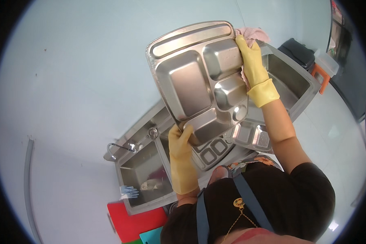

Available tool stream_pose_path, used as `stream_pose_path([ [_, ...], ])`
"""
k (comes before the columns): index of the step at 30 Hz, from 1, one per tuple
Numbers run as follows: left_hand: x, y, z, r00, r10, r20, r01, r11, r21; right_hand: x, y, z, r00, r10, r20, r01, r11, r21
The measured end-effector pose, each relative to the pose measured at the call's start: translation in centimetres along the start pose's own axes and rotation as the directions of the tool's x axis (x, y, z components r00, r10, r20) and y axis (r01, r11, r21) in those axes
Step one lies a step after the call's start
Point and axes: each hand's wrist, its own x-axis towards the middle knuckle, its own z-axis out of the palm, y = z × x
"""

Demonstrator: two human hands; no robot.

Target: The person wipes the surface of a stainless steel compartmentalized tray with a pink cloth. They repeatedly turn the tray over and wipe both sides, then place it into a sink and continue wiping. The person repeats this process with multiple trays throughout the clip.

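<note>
A stainless steel compartment tray (192,88) is held up in front of me, over a steel sink unit. My left hand (181,143), in a yellow rubber glove, grips its lower left corner with the thumb on the front. My right hand (251,58), gloved alike, holds the upper right edge together with a pink cloth (256,34) that shows behind the tray's rim. Below the held tray lie more compartment trays, one (215,152) near my body and another (251,134) to its right, under my right forearm.
The left sink basin (146,174) has a curved faucet (120,146) behind it and blue gloves (129,192) on its rim. Red board (137,218) stands beside it. Past the right basin (286,79) are a black bag (296,53) and an orange stool (321,77).
</note>
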Motion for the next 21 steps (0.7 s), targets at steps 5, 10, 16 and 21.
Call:
stream_pose_path([
  [5, 0.1, 1.6, 2.5, 0.997, 0.069, 0.019, -0.071, 0.978, 0.197, 0.5, 3.6, -1.5, 0.999, -0.038, 0.006, 0.036, 0.891, -0.453],
  [10, -0.4, 1.2, 3.5, 0.933, 0.177, 0.315, -0.361, 0.488, 0.795, -0.8, 7.2, -1.8, 0.973, -0.197, 0.119, 0.229, 0.880, -0.416],
  [16, 0.0, -1.9, -2.0, 0.935, 0.052, 0.351, -0.353, 0.053, 0.934, -5.3, 5.5, -1.6, 0.827, 0.487, 0.281, -0.482, 0.871, -0.092],
  [21, -2.3, -6.4, -6.3, 0.954, -0.163, 0.253, -0.259, -0.016, 0.966, -9.1, 9.4, -2.2, 0.690, 0.723, 0.019, -0.602, 0.588, -0.540],
])
